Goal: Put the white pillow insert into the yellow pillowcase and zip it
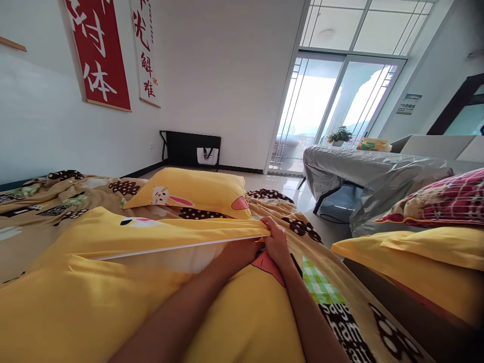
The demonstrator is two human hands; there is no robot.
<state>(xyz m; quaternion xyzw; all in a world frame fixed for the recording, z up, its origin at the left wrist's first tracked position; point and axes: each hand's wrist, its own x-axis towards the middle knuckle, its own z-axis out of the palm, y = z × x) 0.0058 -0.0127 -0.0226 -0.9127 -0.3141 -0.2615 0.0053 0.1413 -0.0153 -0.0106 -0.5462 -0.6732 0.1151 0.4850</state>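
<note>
A yellow pillowcase (124, 242) with a printed animal face stretches across the bed in front of me, its white-edged opening facing me. My right hand (275, 238) is closed on the pillowcase's far right corner, fingers wrapped over the cloth. My left hand (245, 249) reaches through the opening to the same corner, close beside the right one. Cloth and the right hand hide its fingers. Beneath my forearms lies another plump yellow piece (242, 317) with a pink patch. Beyond the pillowcase rests a filled yellow pillow (196, 187) with a rabbit print.
A patterned tan blanket (321, 312) covers the bed. At right, a red plaid pillow (449, 199) sits on folded yellow bedding (423, 252). Further off are a plastic-covered table (363, 164), a black board (181, 146) with a white bag (207, 156), and glass sliding doors (313, 106).
</note>
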